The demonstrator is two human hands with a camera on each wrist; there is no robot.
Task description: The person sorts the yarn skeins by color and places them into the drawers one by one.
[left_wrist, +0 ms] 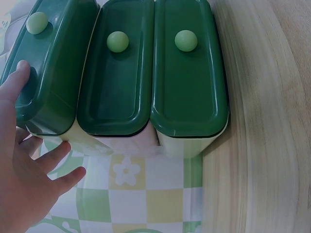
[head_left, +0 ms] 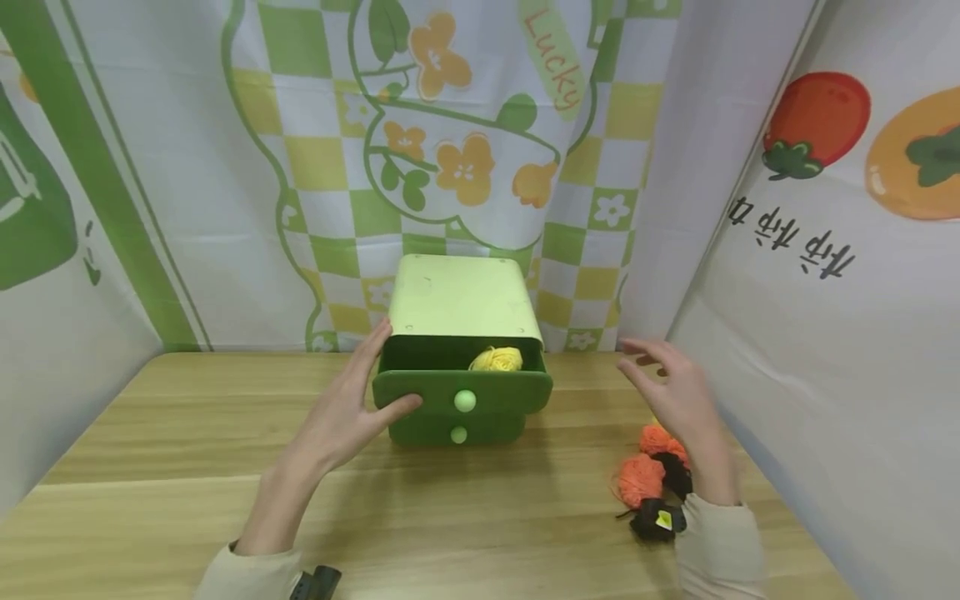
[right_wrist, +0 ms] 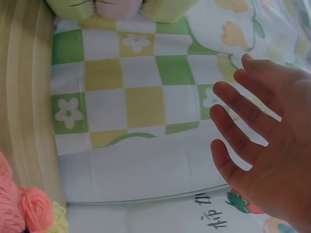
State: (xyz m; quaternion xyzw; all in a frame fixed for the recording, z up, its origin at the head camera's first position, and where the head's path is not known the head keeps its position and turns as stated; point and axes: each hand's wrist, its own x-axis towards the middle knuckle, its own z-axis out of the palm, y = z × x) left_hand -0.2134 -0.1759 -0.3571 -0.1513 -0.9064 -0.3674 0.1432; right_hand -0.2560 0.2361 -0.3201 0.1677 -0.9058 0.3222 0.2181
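A small drawer cabinet (head_left: 465, 292) with a pale green top stands on the table, its dark green top drawer (head_left: 420, 390) pulled out. A ball of yellow yarn (head_left: 498, 359) lies in that drawer, at the right. My left hand (head_left: 347, 417) is at the cabinet's left side, thumb on the drawer front and the other fingers extended along the side. In the left wrist view the thumb of the left hand (left_wrist: 24, 170) lies by the top drawer's edge. My right hand (head_left: 678, 392) hovers to the right of the cabinet, fingers loosely bent, holding nothing.
Coral yarn balls (head_left: 640, 480) and dark yarn (head_left: 654, 521) lie on the table under the right forearm. A bit of yellow yarn (right_wrist: 59, 217) shows beside them in the right wrist view. A patterned curtain (head_left: 322, 167) hangs behind the wooden table (head_left: 210, 417).
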